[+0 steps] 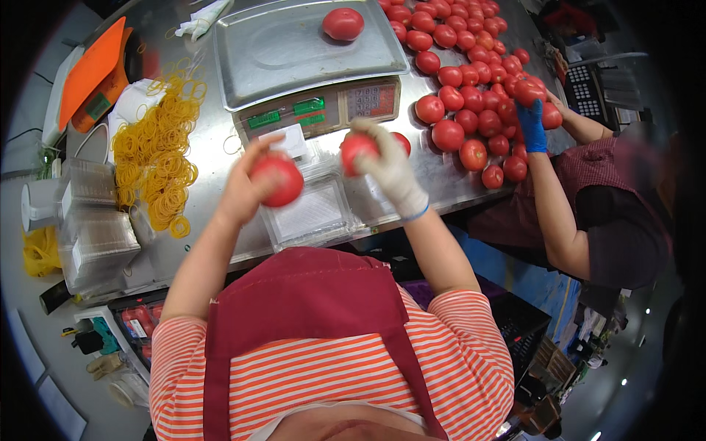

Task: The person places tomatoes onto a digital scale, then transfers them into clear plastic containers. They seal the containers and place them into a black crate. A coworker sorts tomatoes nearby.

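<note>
My bare left hand point(248, 184) is shut on a red tomato point(285, 179), above the left side of a clear plastic tray point(309, 212) near the table edge. In a white glove with a blue cuff, my right hand point(386, 165) grips another tomato point(357, 151); both hands are a little blurred. Part of a further tomato point(401, 144) shows behind the glove. Beyond my hands stands a weighing scale point(331, 113) with lit green displays. One tomato point(343, 24) rests on its metal pan point(276, 60). A small white card point(287, 142) lies before the scale.
Many loose tomatoes point(480, 105) cover the table's right side, where a co-worker's blue-gloved hand point(531, 124) holds tomatoes. Yellow rubber bands point(157, 149) are heaped at left, near stacked clear plastic containers point(102, 242). An orange board point(91, 71) stands at the far left.
</note>
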The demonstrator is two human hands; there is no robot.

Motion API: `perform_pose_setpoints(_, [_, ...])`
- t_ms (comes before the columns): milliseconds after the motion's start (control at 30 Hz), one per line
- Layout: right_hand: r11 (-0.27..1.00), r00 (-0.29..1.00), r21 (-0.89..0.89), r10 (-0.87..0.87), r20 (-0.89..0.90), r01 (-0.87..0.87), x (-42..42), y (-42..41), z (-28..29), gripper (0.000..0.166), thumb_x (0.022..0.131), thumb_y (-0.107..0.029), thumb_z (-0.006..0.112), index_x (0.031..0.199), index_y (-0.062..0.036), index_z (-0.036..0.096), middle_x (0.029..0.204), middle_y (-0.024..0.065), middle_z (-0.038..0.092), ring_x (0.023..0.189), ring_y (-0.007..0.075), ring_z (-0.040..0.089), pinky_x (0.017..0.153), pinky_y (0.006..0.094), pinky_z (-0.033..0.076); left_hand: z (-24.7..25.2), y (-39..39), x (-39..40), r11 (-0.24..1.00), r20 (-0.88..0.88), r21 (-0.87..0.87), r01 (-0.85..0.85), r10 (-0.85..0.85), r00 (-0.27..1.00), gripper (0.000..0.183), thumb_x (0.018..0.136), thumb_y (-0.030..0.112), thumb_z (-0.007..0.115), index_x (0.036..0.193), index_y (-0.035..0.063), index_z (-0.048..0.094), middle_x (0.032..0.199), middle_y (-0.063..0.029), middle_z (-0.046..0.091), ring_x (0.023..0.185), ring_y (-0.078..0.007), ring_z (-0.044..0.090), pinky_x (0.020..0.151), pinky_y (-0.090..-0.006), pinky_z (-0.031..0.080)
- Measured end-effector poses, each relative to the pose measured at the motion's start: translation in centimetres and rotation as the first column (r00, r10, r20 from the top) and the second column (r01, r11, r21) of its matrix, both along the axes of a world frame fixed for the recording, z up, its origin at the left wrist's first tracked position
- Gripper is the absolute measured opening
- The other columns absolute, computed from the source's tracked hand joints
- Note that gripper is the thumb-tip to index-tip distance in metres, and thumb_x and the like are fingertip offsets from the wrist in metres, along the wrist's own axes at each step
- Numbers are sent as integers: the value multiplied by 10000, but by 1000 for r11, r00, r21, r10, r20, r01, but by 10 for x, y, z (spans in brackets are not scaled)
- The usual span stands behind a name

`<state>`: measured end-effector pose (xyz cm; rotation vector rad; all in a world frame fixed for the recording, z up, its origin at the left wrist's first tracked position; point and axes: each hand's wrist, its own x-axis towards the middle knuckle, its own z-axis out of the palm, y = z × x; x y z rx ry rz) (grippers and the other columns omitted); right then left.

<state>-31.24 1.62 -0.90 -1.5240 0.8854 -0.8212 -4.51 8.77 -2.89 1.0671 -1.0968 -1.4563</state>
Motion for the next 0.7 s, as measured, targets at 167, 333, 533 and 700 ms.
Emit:
perform_pose_setpoints(167, [804, 800, -345, 248, -547, -485, 28, 38, 3, 629, 716, -177, 742, 1271, -14, 495, 1065, 207, 607, 1005, 387, 590, 897, 432, 481, -29, 47, -32, 787, 863, -445, 427, 250, 439, 534, 770, 163, 723, 1282, 171, 572, 1316, -149, 537, 1233, -341, 506, 1006, -531, 412])
perform_pose_setpoints(333, [667, 944, -745, -232, -233, -20, 60, -61, 26, 340, 777, -148, 668, 1085, -17, 611, 1081, 205, 599, 1032, 382, 576, 893, 431, 475, -34, 36, -41, 782, 939, -328, 529, 210, 271, 503, 749, 121, 705, 1226, 254, 617, 1400, -124, 473, 1286, -358, 448, 1044, -593, 332])
perform_pose_setpoints(533, [817, 539, -565, -425, -727, -117, 147, -164, 66, 417, 845, -365, 624, 1115, -47, 633, 1181, 183, 575, 1166, 342, 529, 993, 431, 428, -33, 37, -43, 784, 941, -328, 527, 222, 255, 559, 702, 151, 755, 1231, 274, 625, 1400, -120, 477, 1290, -356, 442, 1031, -600, 339])
perform_pose_setpoints(700, [829, 392, -532, -437, -809, -174, 152, -214, 79, 290, 859, -244, 576, 1060, -94, 722, 1119, 152, 677, 1054, 298, 655, 859, 404, 535, -33, 39, -45, 791, 943, -325, 518, 225, 247, 536, 714, 163, 745, 1223, 290, 635, 1400, -101, 486, 1295, -338, 447, 1028, -604, 337])
